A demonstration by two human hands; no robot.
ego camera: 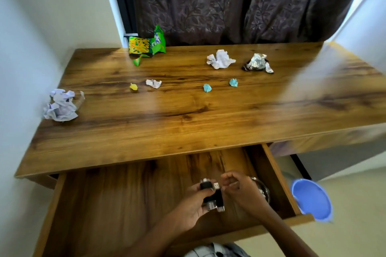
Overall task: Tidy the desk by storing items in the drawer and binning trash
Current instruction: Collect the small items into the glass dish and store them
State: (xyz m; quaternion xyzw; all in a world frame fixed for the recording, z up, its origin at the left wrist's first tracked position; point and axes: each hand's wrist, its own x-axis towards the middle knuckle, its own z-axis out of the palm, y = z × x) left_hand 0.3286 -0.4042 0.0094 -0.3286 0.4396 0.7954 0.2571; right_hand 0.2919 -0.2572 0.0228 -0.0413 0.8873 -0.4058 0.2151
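So my left hand [193, 204] has a small bundle of black USB sticks [212, 196] gripped over the open drawer [117, 200], long ends pointing away from me toward the desk [167, 110]. My right hand [240, 189] is right beside them, fingers loosely curled, holding nothing. Drawer floor's straight below, so the left hand just lowers.

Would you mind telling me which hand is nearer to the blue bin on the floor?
Right. The right hand is over the drawer's right end, beside the blue bin; the left hand is farther left, holding black USB adapters.
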